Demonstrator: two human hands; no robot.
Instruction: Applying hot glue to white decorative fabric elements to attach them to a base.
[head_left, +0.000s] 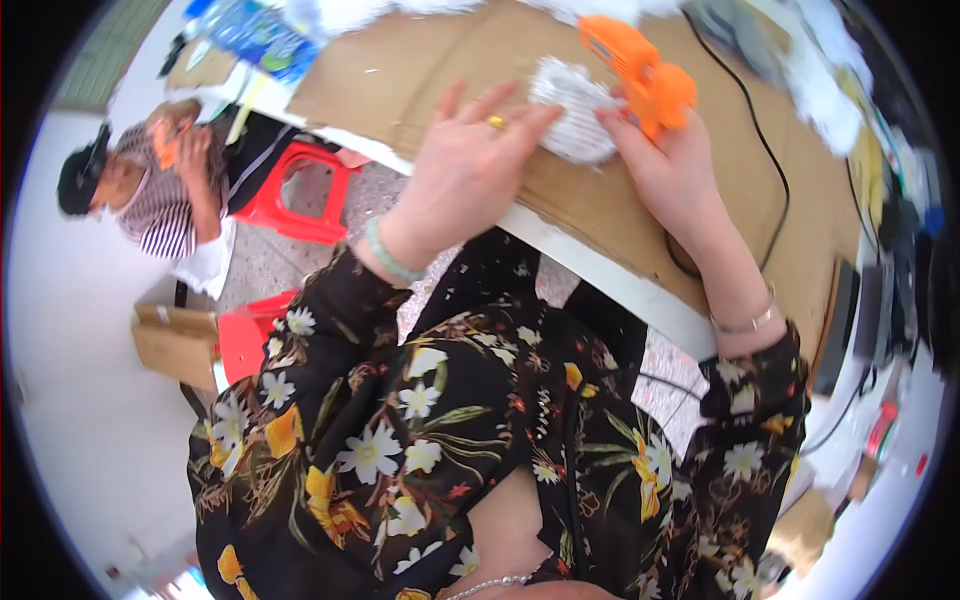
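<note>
A white, fuzzy, textured piece (574,112), rounded in outline, is between my two hands over the brown cardboard (400,65) on the table. My left hand (470,170), with a yellow ring, grips its left edge; the outer fingers are spread apart. An orange glue gun (640,75) is in my right hand (670,160), whose fingers are wrapped round it and partly hidden behind it. My right thumb reaches the right edge of the white piece. Where the gun's tip points is hard to make out.
A black cord (770,150) loops across the cardboard at the right. White fluffy material (825,105) lies at the far right, and a blue-labelled bottle (255,40) at the far left. Another person (165,180) works at left, beside a red stool (300,195) and a cardboard box (175,345).
</note>
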